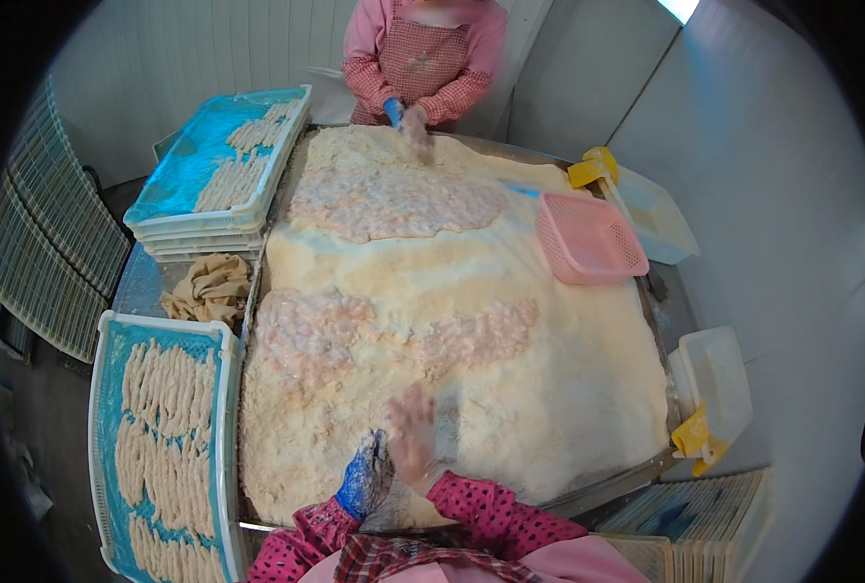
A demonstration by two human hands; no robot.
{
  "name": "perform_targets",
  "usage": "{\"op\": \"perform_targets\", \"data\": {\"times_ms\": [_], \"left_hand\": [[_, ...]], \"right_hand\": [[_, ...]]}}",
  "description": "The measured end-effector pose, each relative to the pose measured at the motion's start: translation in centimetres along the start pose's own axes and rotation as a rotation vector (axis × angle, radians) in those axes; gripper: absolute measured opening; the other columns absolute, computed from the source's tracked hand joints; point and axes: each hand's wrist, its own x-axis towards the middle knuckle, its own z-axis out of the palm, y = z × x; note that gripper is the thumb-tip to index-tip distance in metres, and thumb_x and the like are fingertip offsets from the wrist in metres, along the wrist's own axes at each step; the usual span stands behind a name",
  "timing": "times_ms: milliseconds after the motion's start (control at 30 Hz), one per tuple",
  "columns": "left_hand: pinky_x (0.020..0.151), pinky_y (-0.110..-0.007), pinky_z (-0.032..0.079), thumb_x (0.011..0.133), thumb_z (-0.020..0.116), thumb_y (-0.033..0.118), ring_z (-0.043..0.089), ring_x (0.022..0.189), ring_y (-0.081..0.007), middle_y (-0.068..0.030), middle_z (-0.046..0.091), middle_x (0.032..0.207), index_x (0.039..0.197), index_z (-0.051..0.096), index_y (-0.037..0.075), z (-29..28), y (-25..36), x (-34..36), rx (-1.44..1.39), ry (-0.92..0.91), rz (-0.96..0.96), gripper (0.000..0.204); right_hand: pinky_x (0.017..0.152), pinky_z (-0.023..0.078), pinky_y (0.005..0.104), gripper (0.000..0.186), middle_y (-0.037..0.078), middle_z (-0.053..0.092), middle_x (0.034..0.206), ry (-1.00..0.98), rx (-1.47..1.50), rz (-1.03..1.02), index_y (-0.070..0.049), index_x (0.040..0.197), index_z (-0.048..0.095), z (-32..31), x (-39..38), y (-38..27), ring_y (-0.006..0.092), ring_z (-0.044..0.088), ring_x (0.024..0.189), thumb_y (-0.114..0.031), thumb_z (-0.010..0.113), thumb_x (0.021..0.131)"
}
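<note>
My left hand (366, 478), in a blue glove dusted with white powder, is at the near edge of a powder-covered worktable (588, 389). Its fingers point up and away from me, seen from the side. Just right of it, my right hand (413, 437) is slightly blurred and pale with powder, its fingers stretched out over the powder. No held item shows in either hand; the narrow space between the palms is hard to make out. Beyond my hands lie two heaps of wet pinkish meat pieces, one on the left (311, 330) and a smaller one on the right (481, 335).
A tray of coated strips (230, 418) stands at left, below a crumpled cloth (214, 290) and stacked trays (258, 219). A pink basket (607, 272) sits at right; clear bins (729, 364) line that edge. Across, a co-worker (423, 68) works beside more meat (394, 202).
</note>
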Motion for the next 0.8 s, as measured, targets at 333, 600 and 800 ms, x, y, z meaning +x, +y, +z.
{"op": "perform_targets", "data": {"times_ms": [333,600,800], "left_hand": [[0.075,-0.033,0.047,0.095,0.038,0.041,0.053,0.083,-0.0197,-0.0102,0.054,0.09,0.113,0.048,0.005,-5.3,-0.1,0.0,-0.999,-0.272,0.012,0.041],[0.066,-0.032,0.046,0.092,0.045,0.042,0.05,0.073,-0.0181,-0.0036,0.052,0.083,0.111,0.048,0.009,-12.1,17.0,-11.7,-0.825,0.53,0.616,0.038],[0.086,-0.033,0.046,0.092,0.048,0.035,0.056,0.097,-0.0246,-0.0158,0.054,0.113,0.123,0.044,-0.003,-33.0,17.7,-35.4,0.013,1.296,1.035,0.049]], "right_hand": [[0.092,0.038,0.0443,0.044,0.017,0.054,0.109,-0.3,-0.414,0.373,-0.004,0.115,0.05,-3.2,4.8,8.5,0.0367,0.048,0.104,-0.011,0.064,0.074],[0.08,0.043,0.0419,0.022,0.014,0.058,0.092,-0.421,-0.567,0.001,-0.006,0.098,0.059,-8.2,2.4,15.8,0.0337,0.054,0.087,-0.006,0.061,0.075],[0.068,0.041,0.0422,0.018,0.013,0.051,0.077,-0.311,-0.529,-0.239,-0.006,0.081,0.052,-5.6,4.6,13.1,0.0323,0.051,0.077,-0.003,0.062,0.066]]}}
